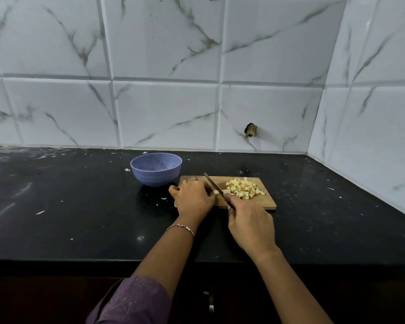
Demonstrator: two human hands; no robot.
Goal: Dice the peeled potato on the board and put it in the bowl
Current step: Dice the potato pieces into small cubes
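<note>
A wooden cutting board point(264, 202) lies on the black counter. A heap of pale diced potato point(243, 188) sits on its right half. My right hand point(250, 224) grips the handle of a knife point(211, 183), whose blade slants up and left across the board. My left hand point(193, 197) lies curled over the board's left part, its fingertips next to the blade on a small potato piece point(216, 192); whatever else it covers is hidden. A blue bowl point(156, 169) stands just left of and behind the board, and looks empty.
The black counter point(80, 206) runs wide to the left, flecked with white scraps. White marble tiles form the back wall and the right-hand wall point(372, 136), meeting in a corner behind the board. The counter's front edge lies below my forearms.
</note>
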